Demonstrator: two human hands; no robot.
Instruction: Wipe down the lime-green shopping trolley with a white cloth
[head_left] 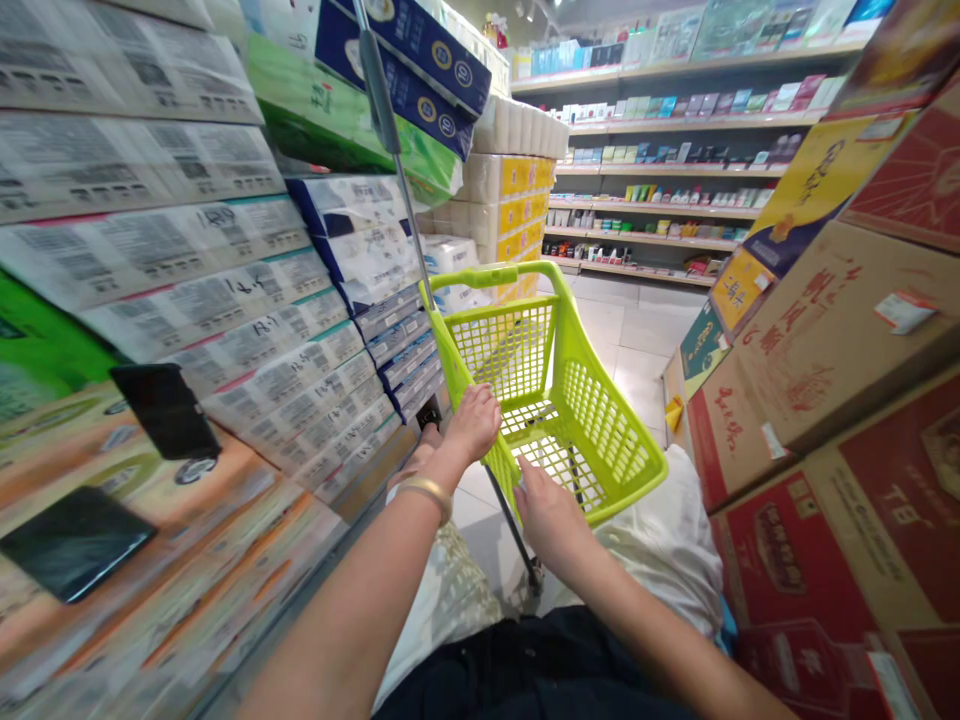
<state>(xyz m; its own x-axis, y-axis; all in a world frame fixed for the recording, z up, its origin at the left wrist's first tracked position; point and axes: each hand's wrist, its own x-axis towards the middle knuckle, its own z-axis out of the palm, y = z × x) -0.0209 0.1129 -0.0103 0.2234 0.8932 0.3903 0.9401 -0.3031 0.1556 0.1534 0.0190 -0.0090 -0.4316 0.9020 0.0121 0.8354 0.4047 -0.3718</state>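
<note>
A bright green rolling shopping basket [611, 420] tilts in front of me, its lattice walls and floor showing nothing inside. My left hand [476, 420], with a gold bangle at the wrist, is closed on the near left rim. Lower down, my right hand [551, 515] holds the near rim, its fingers partly hidden behind the basket wall. From the left side of the basket a long metal pull handle with a grey grip [379, 95] slants up past stacked tissue packs. The green carry handle [499, 273] spans the far side.
Stacked paper packs [247, 270] rise at my left. Two dark flat devices, one a black phone-like slab [166, 410], lie on orange packs [247, 480]. Cardboard cartons [840, 330] wall off the right. Shelves of small goods [675, 170] stand beyond the tiled floor [660, 310].
</note>
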